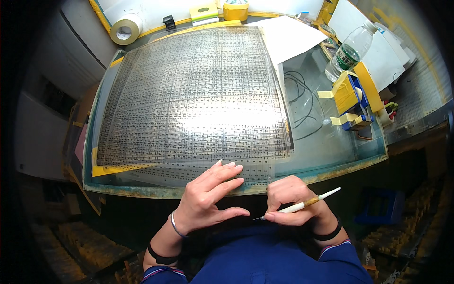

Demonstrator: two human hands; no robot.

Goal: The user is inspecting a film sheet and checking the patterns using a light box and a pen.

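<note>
A large clear film sheet (198,80) covered in rows of small dark marks lies on the glass-topped table. On its near edge rests my left hand (208,191), fingers stretched out and thumb apart, holding nothing. My right hand (289,196) is closed round a slim pen-shaped tool (327,194) with a white handle, a tan band and a thin pointed metal tip. That tip points left, toward my left thumb, just in front of the table's near edge. A bright glare hides part of the film's marks.
Yellow tape (111,169) lies under the film's near left corner. On the right are a blue tape dispenser (363,97), a water bottle (352,52) and a thin black cable (298,90). A tape roll (126,29) and a yellow tub (235,10) stand at the back.
</note>
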